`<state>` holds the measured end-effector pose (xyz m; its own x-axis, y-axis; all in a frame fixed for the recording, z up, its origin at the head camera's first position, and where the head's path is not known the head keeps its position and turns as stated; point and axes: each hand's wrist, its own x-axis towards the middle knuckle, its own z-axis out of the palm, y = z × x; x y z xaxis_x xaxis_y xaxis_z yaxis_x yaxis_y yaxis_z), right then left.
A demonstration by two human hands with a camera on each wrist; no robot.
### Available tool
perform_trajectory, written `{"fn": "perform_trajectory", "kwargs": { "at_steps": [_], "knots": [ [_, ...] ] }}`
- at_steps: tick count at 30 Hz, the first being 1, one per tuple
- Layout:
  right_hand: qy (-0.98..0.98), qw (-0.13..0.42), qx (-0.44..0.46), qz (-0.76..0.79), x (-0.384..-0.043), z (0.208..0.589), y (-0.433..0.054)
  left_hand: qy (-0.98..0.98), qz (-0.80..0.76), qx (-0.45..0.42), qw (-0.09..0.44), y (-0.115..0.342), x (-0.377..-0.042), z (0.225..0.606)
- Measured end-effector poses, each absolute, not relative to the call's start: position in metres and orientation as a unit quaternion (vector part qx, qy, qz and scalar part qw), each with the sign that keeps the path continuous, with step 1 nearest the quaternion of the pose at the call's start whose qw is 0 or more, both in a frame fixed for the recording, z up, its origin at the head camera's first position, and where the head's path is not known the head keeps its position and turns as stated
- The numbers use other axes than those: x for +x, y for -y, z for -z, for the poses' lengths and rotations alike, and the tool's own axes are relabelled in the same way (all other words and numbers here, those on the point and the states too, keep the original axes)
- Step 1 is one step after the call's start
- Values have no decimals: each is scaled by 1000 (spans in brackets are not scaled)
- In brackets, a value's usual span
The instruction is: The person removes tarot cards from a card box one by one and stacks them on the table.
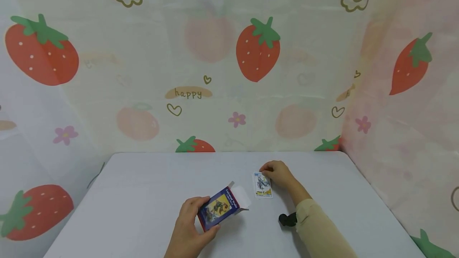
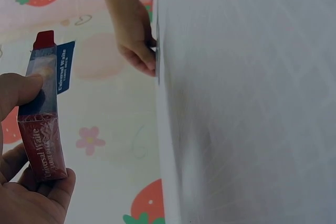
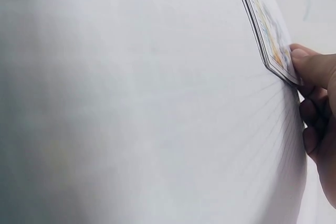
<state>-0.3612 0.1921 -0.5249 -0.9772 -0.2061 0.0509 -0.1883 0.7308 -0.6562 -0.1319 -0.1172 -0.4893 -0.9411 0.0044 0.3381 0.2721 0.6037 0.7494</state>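
Observation:
A blue tarot card box, printed "Universal Waite" with a picture on its front, is gripped in my left hand. The hand holds it above the table, tilted up to the right, its white end flap hanging open at the far end. In the left wrist view the red side of the box shows between thumb and fingers. Farther off, a small stack of tarot cards lies face up on the table. My right hand pinches its far end, thumb on the top card; the right wrist view shows several card edges.
The table has a white cover. Behind it and on both sides hang curtains printed with strawberries and flowers. A black device sits at the right wrist, close over the table. A dark cord runs by the left edge.

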Motion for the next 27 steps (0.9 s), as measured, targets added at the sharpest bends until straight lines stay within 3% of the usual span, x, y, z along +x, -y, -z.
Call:
{"fn": "perform_trajectory", "kwargs": {
  "at_steps": [18, 27],
  "knots": [
    [-935, -1, -132, 329, -365, 525, -194, 883, 437, -82, 152, 116, -133, 488],
    [-924, 18, -110, 364, -360, 522, -195, 884, 431, -82, 160, 116, -132, 489]
  ]
}}
